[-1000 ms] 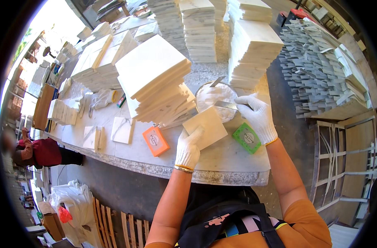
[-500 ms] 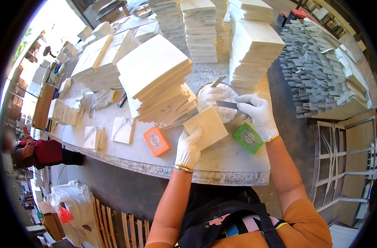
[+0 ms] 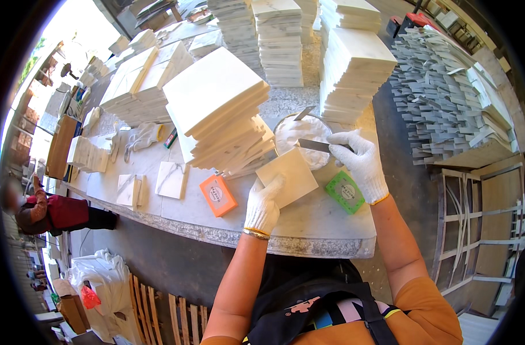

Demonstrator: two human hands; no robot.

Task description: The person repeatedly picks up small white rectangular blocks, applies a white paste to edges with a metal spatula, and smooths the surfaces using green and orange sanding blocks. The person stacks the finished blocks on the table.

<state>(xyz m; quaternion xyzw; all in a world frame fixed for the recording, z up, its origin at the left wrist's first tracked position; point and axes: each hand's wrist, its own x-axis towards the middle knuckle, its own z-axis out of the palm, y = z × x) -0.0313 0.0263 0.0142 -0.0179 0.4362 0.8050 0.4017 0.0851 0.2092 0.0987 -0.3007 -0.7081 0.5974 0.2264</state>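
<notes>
Bench (image 3: 317,227): pale stone top with a rough near edge. Leaning stack (image 3: 216,86) of pale tiles: beyond the left hand, set back from the near edge. Taller-looking stack (image 3: 357,72) of veined tiles: toward the right edge, beyond the bowl.

Bowl (image 3: 276,125): between those stacks and the near edge, nearer the right edge, filled with white paste (image 3: 297,133); a second blade (image 3: 304,113) rests in it, tilted.

Square tile (image 3: 294,175), cream-coloured: in the left hand, above the bench between the bowl and the near edge. Contact with the bench cannot be determined.

Left hand (image 3: 264,202), gloved: pinching the tile at its near-left part, thumb on the upper face. Right hand (image 3: 357,161), gloved: pinching the end of a flat blade, thumb and fingers closed.

Orange block (image 3: 218,196): left of the left hand, near the near edge. Green block (image 3: 344,192): just beside the right hand, toward the near right corner.

Flat blade (image 3: 313,146): extends left from the right hand across the bowl; contact with the paste cannot be confirmed.
</notes>
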